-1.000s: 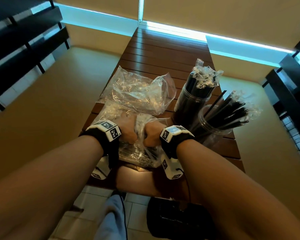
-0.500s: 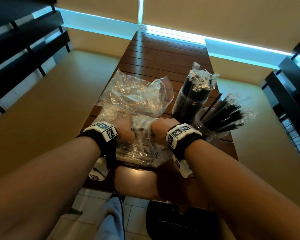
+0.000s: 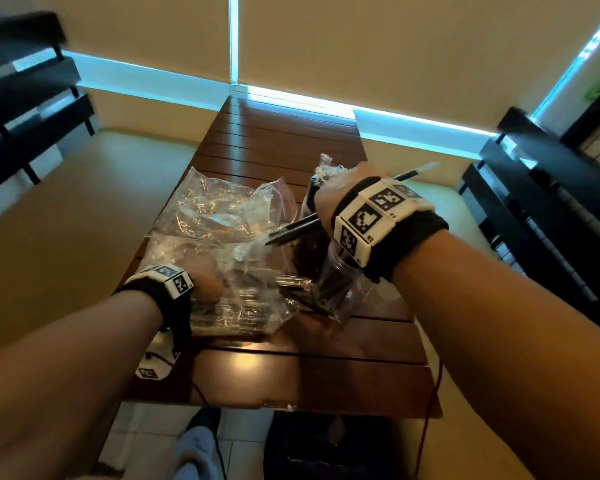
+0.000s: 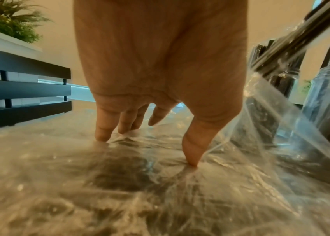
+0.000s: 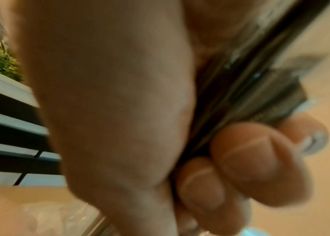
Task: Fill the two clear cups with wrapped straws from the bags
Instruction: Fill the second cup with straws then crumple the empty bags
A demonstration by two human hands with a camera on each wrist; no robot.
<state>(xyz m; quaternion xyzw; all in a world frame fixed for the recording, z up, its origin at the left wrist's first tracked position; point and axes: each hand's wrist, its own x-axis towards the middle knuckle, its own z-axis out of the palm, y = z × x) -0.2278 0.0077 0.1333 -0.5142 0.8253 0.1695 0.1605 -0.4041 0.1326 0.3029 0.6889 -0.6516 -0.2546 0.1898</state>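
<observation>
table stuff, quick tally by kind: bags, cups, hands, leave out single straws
clear plastic bags: 2, a crumpled one further back and the near one under the left hand
clear cups: 2, far cup and near cup, both partly hidden
hands: 2, the right hand has its grip on a bundle of straws
total: 6
</observation>
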